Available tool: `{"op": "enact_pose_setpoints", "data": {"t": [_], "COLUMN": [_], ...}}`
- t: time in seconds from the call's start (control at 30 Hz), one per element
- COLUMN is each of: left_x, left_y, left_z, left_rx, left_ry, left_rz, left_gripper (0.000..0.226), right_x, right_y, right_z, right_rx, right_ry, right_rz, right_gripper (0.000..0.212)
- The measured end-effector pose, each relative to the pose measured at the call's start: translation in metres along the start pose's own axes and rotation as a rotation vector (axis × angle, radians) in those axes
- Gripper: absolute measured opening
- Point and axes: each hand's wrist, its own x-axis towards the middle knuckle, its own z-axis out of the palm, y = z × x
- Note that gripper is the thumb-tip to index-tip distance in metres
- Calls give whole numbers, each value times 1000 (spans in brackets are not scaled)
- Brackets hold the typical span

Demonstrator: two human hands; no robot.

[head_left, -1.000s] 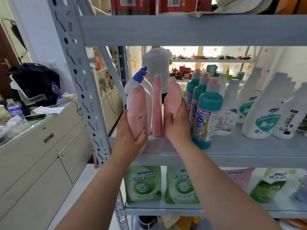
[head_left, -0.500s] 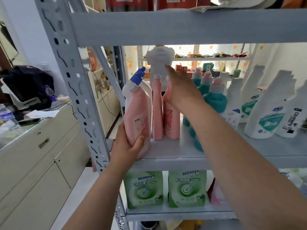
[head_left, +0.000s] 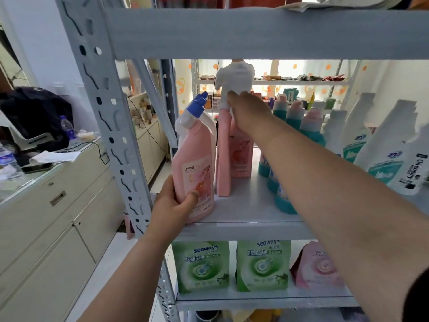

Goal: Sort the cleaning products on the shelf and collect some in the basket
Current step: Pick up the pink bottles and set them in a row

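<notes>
Three pink bottles stand at the left end of the grey shelf (head_left: 246,205). My left hand (head_left: 173,206) grips the base of the front pink bottle (head_left: 196,168), thumb across its label. Behind that one stands a white bottle with a blue cap (head_left: 198,105). My right hand (head_left: 249,111) reaches in over the tops of the middle pink bottle (head_left: 224,159) and the back pink bottle (head_left: 241,156), fingers curled around their necks. Which neck it holds is hidden. No basket is in view.
Teal bottles (head_left: 311,133) stand right of the pink ones, partly behind my right forearm, then white bottles (head_left: 380,147) further right. Green pouches (head_left: 200,266) and a pink pouch (head_left: 318,268) fill the shelf below. The shelf upright (head_left: 109,126) and a cluttered cabinet (head_left: 46,205) are to the left.
My right hand left the back pink bottle's side, rose and moved deeper onto the bottle tops. My left hand has slid lower on the front pink bottle.
</notes>
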Motion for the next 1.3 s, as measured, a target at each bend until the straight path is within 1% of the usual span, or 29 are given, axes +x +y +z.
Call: {"op": "enact_pose_setpoints", "data": {"t": [0.07, 0.17, 0.3, 0.37, 0.4, 0.53, 0.57, 0.63, 0.7, 0.73, 0.8, 0.87, 1.0, 1.13, 1.23, 1.3], "left_x": [0, 0, -1, -2, -2, -3, -3, -4, -4, -4, -4, -4, -5, -6, -6, -6], "left_y": [1, 2, 3, 4, 5, 6, 6, 6, 6, 6, 5, 5, 4, 4, 3, 4], "left_z": [-1, -2, -2, -3, -3, -3, -3, -2, -1, -1, -1, -1, -1, -2, -2, -1], "left_rx": [10, 13, 6, 19, 28, 28, 27, 27, 27, 25, 17, 12, 11, 9, -1, -1], "left_ry": [-4, -3, -7, -3, 1, 8, 10, 19, 28, 33, 41, 40, 33, 26, 27, 32], "left_rz": [-1, -4, -11, -9, -8, -7, -10, -10, -11, -11, -13, -17, -12, -10, -16, -12], "left_gripper": [35, 33, 34, 33, 32, 32, 33, 32, 31, 31, 34, 39, 39, 30, 33, 35], "right_x": [8, 19, 26, 26, 24, 12, 7, -3, -17, -23, -29, -31, -32, -33, -32, -32], "right_y": [-2, -3, -3, 0, 0, -3, -9, -18, -25, -24, -19, -14, -12, -15, -19, -21], "right_z": [4, 8, 13, 14, 11, -4, -8, -11, -12, -12, -12, -12, -10, -7, -7, -7], "right_rx": [-3, -22, 18, 96, 147, 431, 509, 639, 741, 789, 862, 847, 762, 712, 603, 562], "right_ry": [-17, -74, -128, -146, -139, 132, 147, 86, -38, -83, -118, -95, -41, 22, 34, 42], "right_rz": [7, 11, 11, 42, 56, 231, 260, 220, 150, 148, 179, 165, 139, 169, 190, 203], "right_gripper": [49, 63, 66, 69, 67, 37, 34, 33, 34, 34, 35, 36, 46, 48, 50, 55]}}
